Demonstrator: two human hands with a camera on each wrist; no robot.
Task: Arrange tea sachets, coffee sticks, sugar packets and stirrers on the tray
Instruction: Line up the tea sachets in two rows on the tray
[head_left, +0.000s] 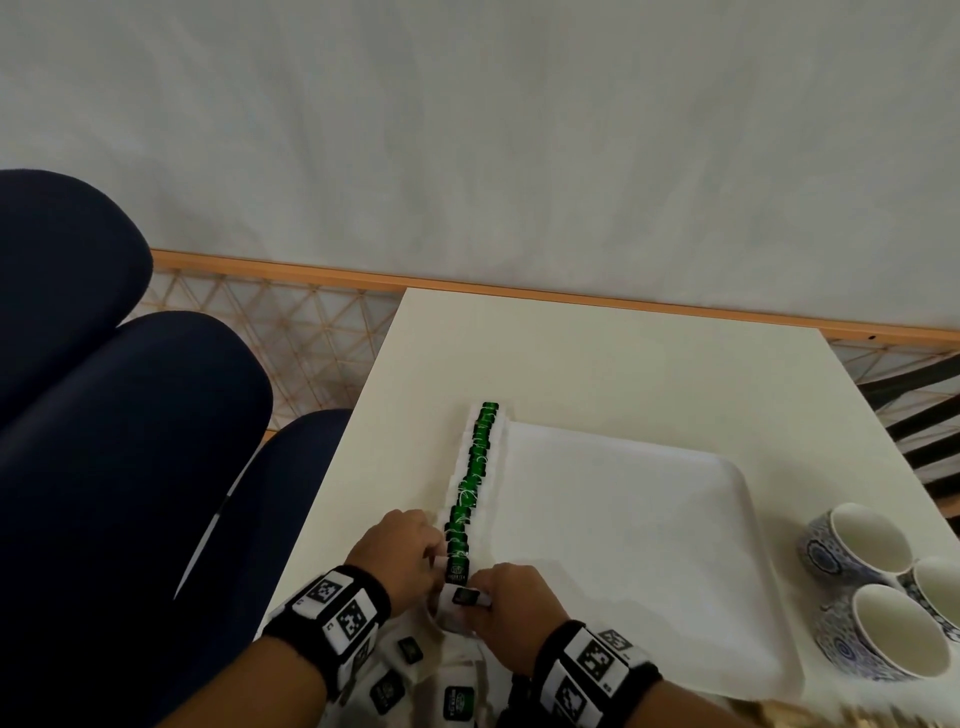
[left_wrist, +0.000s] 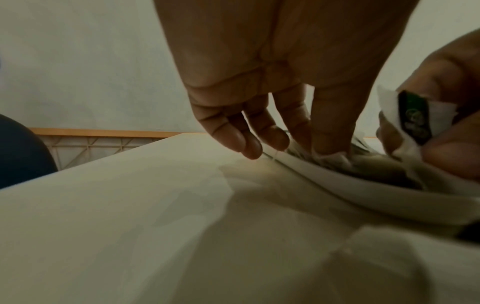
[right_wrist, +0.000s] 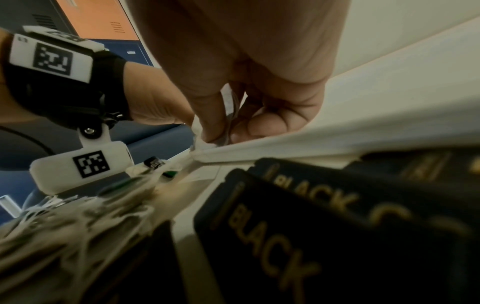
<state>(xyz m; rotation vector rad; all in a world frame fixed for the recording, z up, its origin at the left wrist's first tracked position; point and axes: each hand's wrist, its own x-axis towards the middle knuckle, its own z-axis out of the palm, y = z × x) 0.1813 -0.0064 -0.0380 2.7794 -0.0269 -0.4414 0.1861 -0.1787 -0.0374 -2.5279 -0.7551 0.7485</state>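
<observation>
A white rectangular tray (head_left: 623, 545) lies on the white table. Along its left edge runs a row of white tea sachets with green labels (head_left: 470, 483), overlapping like tiles. My right hand (head_left: 511, 608) pinches one tea sachet (head_left: 465, 597) between thumb and fingers at the near end of the row; the same sachet (left_wrist: 415, 119) shows at the right of the left wrist view. My left hand (head_left: 402, 553) presses its fingertips (left_wrist: 330, 144) down on the nearest sachets of the row. Loose sachets (head_left: 415, 680) are heaped below my wrists.
Three blue-patterned cups (head_left: 878, 587) stand right of the tray. Dark packets printed "BLACK" (right_wrist: 324, 226) lie close under my right wrist. Blue chairs (head_left: 119, 415) stand left of the table, whose left edge is near my left hand.
</observation>
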